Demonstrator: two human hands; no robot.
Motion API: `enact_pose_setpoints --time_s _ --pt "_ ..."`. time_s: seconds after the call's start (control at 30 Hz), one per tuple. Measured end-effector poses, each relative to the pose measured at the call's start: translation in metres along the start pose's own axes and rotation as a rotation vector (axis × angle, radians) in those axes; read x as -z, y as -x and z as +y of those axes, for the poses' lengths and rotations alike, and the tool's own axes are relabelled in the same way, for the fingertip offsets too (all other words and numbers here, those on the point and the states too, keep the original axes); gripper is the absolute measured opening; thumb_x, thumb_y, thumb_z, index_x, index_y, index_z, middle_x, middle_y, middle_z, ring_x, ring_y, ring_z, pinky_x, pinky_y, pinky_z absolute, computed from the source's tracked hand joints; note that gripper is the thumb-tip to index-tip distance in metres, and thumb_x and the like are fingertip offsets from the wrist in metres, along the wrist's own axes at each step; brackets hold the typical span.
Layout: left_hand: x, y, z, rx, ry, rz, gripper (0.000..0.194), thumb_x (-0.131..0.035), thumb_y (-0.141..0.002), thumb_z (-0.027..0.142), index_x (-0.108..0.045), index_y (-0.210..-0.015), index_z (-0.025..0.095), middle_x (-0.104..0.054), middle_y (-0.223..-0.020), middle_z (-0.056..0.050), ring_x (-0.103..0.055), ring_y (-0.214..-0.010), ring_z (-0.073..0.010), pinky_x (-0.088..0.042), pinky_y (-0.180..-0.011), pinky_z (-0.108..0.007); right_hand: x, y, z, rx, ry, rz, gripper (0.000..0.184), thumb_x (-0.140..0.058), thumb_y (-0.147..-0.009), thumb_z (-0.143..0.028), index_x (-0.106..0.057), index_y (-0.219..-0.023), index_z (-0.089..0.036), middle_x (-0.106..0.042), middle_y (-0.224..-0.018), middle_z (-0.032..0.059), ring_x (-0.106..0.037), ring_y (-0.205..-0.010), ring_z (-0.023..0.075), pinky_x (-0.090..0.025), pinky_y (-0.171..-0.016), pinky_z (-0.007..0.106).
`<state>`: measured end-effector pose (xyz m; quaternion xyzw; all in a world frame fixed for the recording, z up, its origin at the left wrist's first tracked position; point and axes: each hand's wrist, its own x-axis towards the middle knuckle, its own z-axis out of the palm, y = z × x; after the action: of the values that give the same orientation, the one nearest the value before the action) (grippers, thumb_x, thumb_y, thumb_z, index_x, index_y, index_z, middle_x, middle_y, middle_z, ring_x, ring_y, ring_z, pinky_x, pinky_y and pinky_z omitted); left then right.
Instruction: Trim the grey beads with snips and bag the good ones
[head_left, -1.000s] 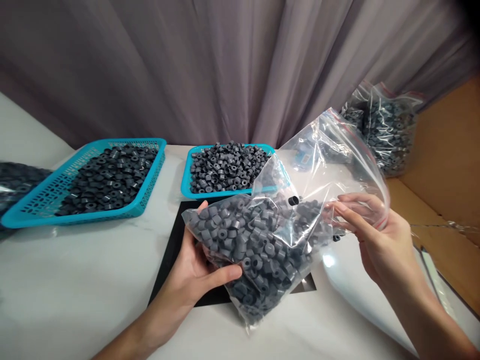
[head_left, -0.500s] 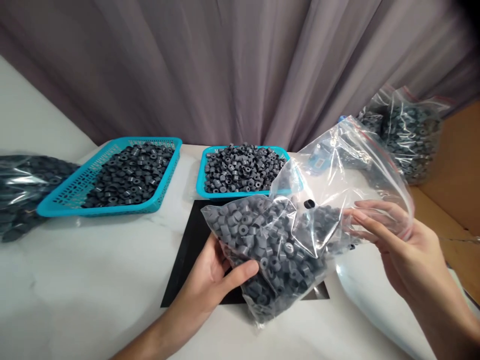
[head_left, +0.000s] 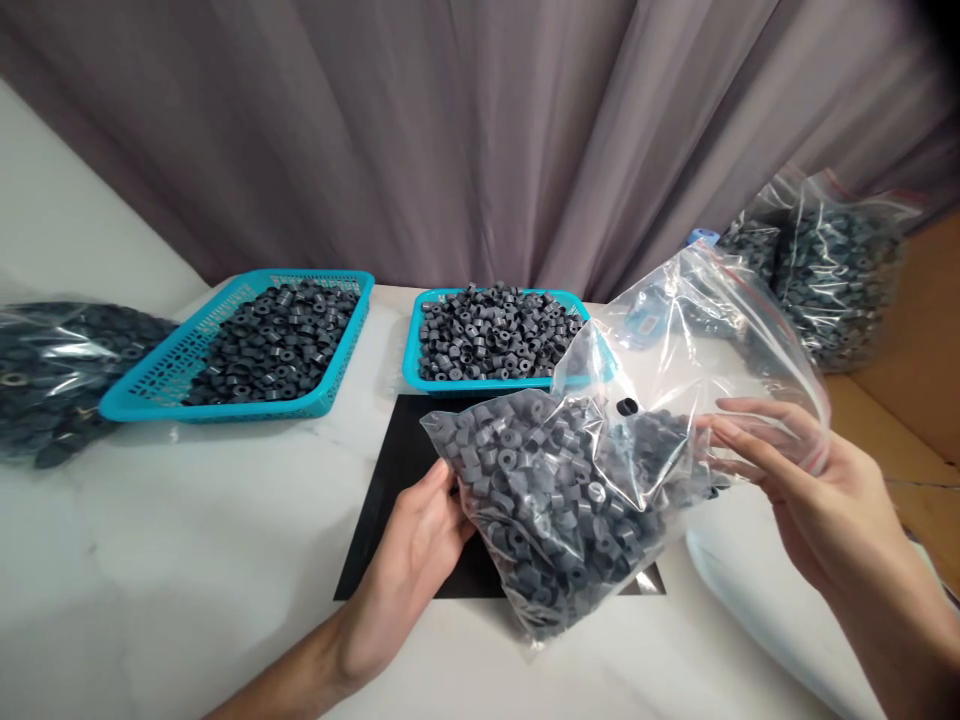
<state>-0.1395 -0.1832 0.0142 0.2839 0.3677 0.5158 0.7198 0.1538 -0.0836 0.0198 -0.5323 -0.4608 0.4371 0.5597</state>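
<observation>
A clear zip-lock bag (head_left: 559,490) full of small grey plastic ring-shaped pieces is tilted between my hands, over a black mat (head_left: 386,500). My left hand (head_left: 420,540) is at the bag's left edge, thumb along the side and fingers partly hidden behind it. At the upper right, my right hand (head_left: 817,480) grips the bag near its red-lined zip, fingers curled round the plastic. One dark piece (head_left: 627,406) sits apart from the pile, in the upper part of the bag. Behind the bag stands a small blue basket (head_left: 411,350) heaped with the same pieces.
A larger blue basket (head_left: 225,412) of grey pieces is at the left, beside another filled plastic bag (head_left: 67,370). More filled bags (head_left: 840,270) stand at the back right by a cardboard box (head_left: 930,330). A grey curtain (head_left: 450,140) hangs behind the white table (head_left: 187,560).
My left thumb has slid off the bag's front to its left edge. My right hand keeps its grip. The view has shifted slightly, so things appear a little further right.
</observation>
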Motion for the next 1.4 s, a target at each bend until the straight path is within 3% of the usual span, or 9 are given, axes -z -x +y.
enact_pose_setpoints --time_s 0.13,0.33,0.57,0.83,0.97,1.1,1.23,1.4 --pt "-0.002 0.002 0.001 -0.016 -0.077 -0.010 0.052 -0.038 -0.101 0.047 -0.042 -0.150 0.033 -0.043 -0.157 0.004 -0.019 -0.152 -0.0260 -0.010 -0.125 -0.046 0.001 -0.002 0.001 -0.008 0.007 -0.006 0.044 -0.090 -0.063 -0.034 -0.072 -0.099 -0.017 -0.078 -0.091 0.0110 -0.076 -0.084 0.0228 -0.063 -0.069 0.020" --pt "-0.004 0.005 0.000 0.119 -0.199 0.164 0.058 -0.052 -0.095 0.049 -0.036 -0.151 0.041 -0.043 -0.157 0.003 -0.024 -0.151 -0.0280 -0.008 -0.124 -0.051 0.001 -0.003 0.002 -0.011 0.007 -0.003 0.044 -0.089 -0.064 -0.035 -0.071 -0.099 -0.016 -0.078 -0.092 0.0123 -0.076 -0.083 0.0229 -0.062 -0.070 0.020" --pt "-0.001 0.005 -0.008 0.017 -0.187 0.132 0.046 -0.051 -0.099 0.041 -0.045 -0.145 0.044 -0.048 -0.154 0.010 -0.033 -0.147 -0.0220 -0.023 -0.122 -0.035 0.002 -0.002 0.003 -0.012 0.019 -0.007 0.044 -0.089 -0.064 -0.036 -0.071 -0.099 -0.017 -0.077 -0.092 0.0117 -0.076 -0.083 0.0241 -0.063 -0.070 0.023" --pt "-0.005 0.001 -0.009 -0.062 -0.159 0.076 0.050 -0.053 -0.099 0.036 -0.043 -0.147 0.039 -0.051 -0.151 0.003 -0.040 -0.143 -0.0249 -0.033 -0.118 -0.038 0.002 -0.003 0.005 -0.002 0.027 -0.011 0.045 -0.089 -0.064 -0.037 -0.071 -0.101 -0.018 -0.077 -0.093 0.0117 -0.075 -0.084 0.0238 -0.063 -0.069 0.023" --pt "-0.005 0.000 -0.009 -0.028 -0.159 0.090 0.055 -0.053 -0.099 0.036 -0.034 -0.151 0.038 -0.061 -0.142 -0.002 -0.053 -0.132 -0.0262 -0.046 -0.107 -0.041 0.001 -0.003 0.005 -0.012 0.023 -0.026 0.043 -0.088 -0.066 -0.036 -0.071 -0.100 -0.017 -0.077 -0.091 0.0115 -0.075 -0.085 0.0224 -0.062 -0.069 0.021" --pt "-0.007 -0.002 -0.006 -0.002 -0.196 0.142 0.054 -0.054 -0.098 0.040 -0.036 -0.149 0.035 -0.066 -0.133 -0.005 -0.061 -0.122 -0.0284 -0.055 -0.093 -0.041 0.000 -0.003 0.005 -0.025 0.029 -0.035 0.043 -0.088 -0.066 -0.037 -0.071 -0.100 -0.017 -0.077 -0.094 0.0120 -0.075 -0.084 0.0221 -0.061 -0.067 0.019" --pt "-0.011 -0.004 -0.002 0.004 -0.220 0.173 0.054 -0.056 -0.097 0.041 -0.038 -0.147 0.034 -0.066 -0.132 -0.006 -0.062 -0.118 -0.0296 -0.058 -0.086 -0.041 0.001 -0.003 0.005 -0.030 0.030 -0.042 0.043 -0.087 -0.066 -0.037 -0.070 -0.101 -0.017 -0.077 -0.093 0.0119 -0.075 -0.083 0.0234 -0.062 -0.066 0.022" --pt "-0.010 -0.002 -0.003 0.005 -0.203 0.163 0.053 -0.056 -0.097 0.040 -0.038 -0.147 0.036 -0.065 -0.134 -0.005 -0.060 -0.121 -0.0292 -0.057 -0.089 -0.041 0.000 -0.003 0.004 -0.024 0.041 -0.046 0.045 -0.087 -0.066 -0.037 -0.070 -0.102 -0.018 -0.077 -0.092 0.0115 -0.075 -0.084 0.0250 -0.063 -0.068 0.026"
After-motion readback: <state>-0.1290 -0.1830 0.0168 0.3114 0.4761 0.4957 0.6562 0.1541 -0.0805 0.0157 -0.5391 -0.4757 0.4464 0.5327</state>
